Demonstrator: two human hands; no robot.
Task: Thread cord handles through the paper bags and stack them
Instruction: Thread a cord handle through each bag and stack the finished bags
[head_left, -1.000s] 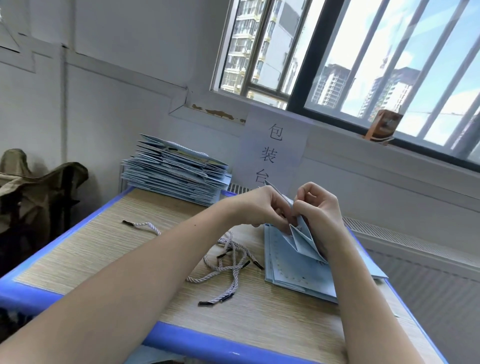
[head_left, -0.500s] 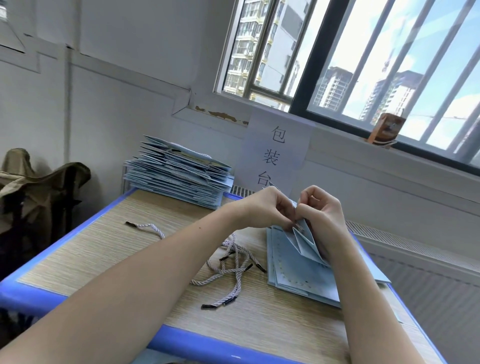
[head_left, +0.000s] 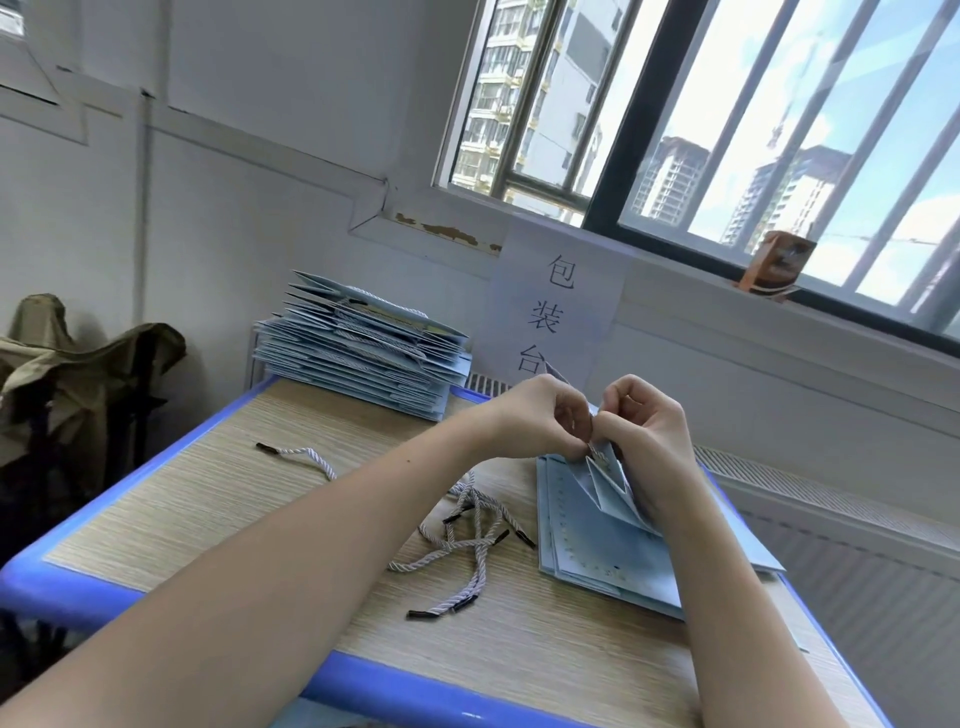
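Both hands meet above the right side of the table (head_left: 156, 525), working the top edge of a pale blue bag (head_left: 605, 486). The left hand (head_left: 540, 415) has its fingers curled and pinches the bag's rim; the right hand (head_left: 647, 426) is curled too, its fingertips pinching the same rim from the other side. The bag stands partly opened, its folded side showing, with its lower part resting on a flat pile of unthreaded bags (head_left: 597, 556) near the right edge. Loose cords (head_left: 467, 540) with black tips lie tangled just left of that pile, and 1 more cord (head_left: 306, 460) lies apart, farther left. A tall stack (head_left: 358, 348) of bags with cords fitted sits at the far edge. A paper sign (head_left: 553, 312) hangs on the wall below the window.
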